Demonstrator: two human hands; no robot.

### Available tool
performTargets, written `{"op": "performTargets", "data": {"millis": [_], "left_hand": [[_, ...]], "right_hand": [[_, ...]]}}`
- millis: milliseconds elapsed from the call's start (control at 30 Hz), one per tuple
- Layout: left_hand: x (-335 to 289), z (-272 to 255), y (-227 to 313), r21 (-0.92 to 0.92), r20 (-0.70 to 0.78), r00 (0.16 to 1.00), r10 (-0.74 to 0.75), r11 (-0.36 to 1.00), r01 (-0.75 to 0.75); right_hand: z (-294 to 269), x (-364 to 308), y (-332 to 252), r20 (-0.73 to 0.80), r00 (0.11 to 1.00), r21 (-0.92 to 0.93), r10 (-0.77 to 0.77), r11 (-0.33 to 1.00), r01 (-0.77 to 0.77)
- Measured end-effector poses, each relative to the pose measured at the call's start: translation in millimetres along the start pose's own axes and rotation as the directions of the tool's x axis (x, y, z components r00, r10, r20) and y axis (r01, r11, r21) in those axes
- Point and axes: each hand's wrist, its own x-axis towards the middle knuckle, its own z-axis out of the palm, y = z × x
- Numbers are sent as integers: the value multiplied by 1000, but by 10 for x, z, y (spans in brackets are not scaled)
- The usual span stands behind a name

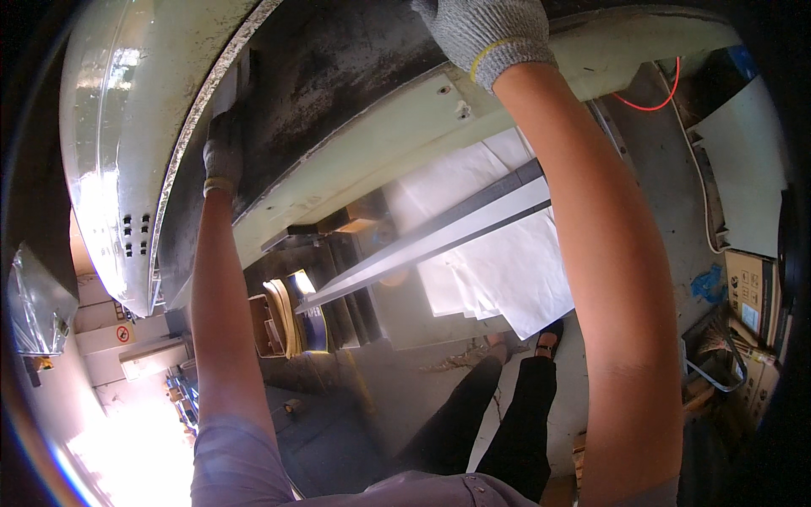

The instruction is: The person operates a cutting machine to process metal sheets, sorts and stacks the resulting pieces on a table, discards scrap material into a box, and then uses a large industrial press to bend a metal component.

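A large pale-green moulded shell [363, 160] stretches across the upper view, its hollow inner side dark and scuffed. My left hand [223, 156], in a grey knitted glove with dark fingers, reaches up into that hollow. A narrow grey strip [230, 89] shows just beyond its fingers; shade hides whether they grip it. My right hand [494, 34] wears a similar grey glove with a yellow cuff line. It lies over the shell's far right part, its fingers mostly cut off by the top edge. A second glossy pale-green curved part [118, 160] with a rough edge rises on the left.
Below the shell, white sheets [507, 279] lie under a long grey-white bar [439, 232]. A carton of yellowish sheets [279, 317] stands left of them. Cardboard boxes [752, 296] and a blue scrap [708, 283] are at right. A red cord [650, 108] curves at upper right.
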Motion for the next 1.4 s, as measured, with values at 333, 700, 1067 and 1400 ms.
{"op": "performTargets", "data": {"millis": [333,700,1067,1400], "left_hand": [[31,42,-27,294,76,994,74,951,-93],[-708,-488,610,40,-6,995,-95,995,96],[-1183,-232,462,136,-310,928,-207,956,259],[-1127,-302,749,-60,-254,913,-320,947,315]], "right_hand": [[3,-16,-15,-46,999,3,-17,1000,17],[-78,-33,-37,-52,999,-29,-16,999,14],[-169,17,-50,7,1000,78,-19,997,18],[-573,-2819,840,87,835,469,544,717,-516]]}}
